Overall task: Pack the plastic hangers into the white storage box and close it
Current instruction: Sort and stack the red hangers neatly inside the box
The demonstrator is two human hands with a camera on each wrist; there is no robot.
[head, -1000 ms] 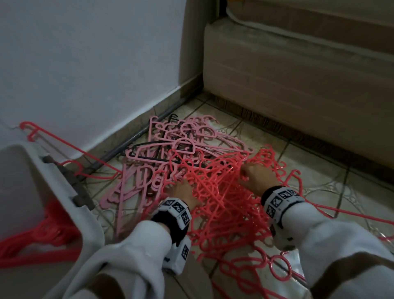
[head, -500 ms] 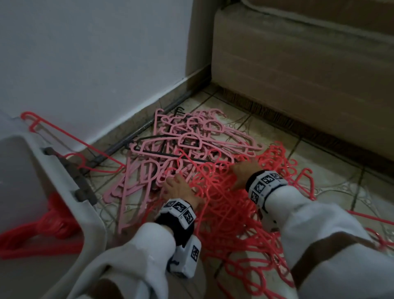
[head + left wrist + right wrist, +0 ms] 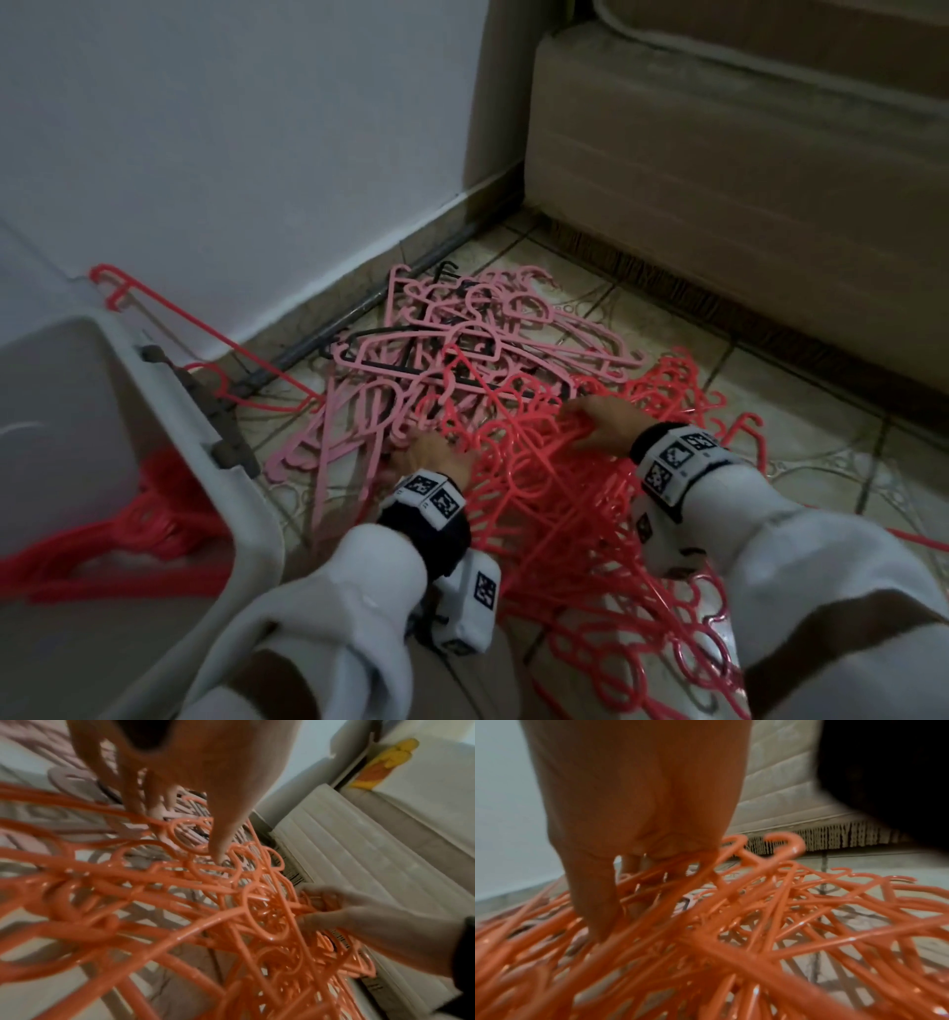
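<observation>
While both hands dig into the red hanger pile (image 3: 554, 514) on the floor, left hand (image 3: 431, 455) loosely spread, right hand (image 3: 598, 421) pinching strands, it's the gathering step, next up lifting a tangle-free bunch left into the white storage box (image 3: 169, 421).

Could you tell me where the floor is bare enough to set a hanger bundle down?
Bare tile lies between the red hanger pile and the mattress base. A narrower strip lies between the white storage box and the pink hangers. Both piles are crowded.
</observation>
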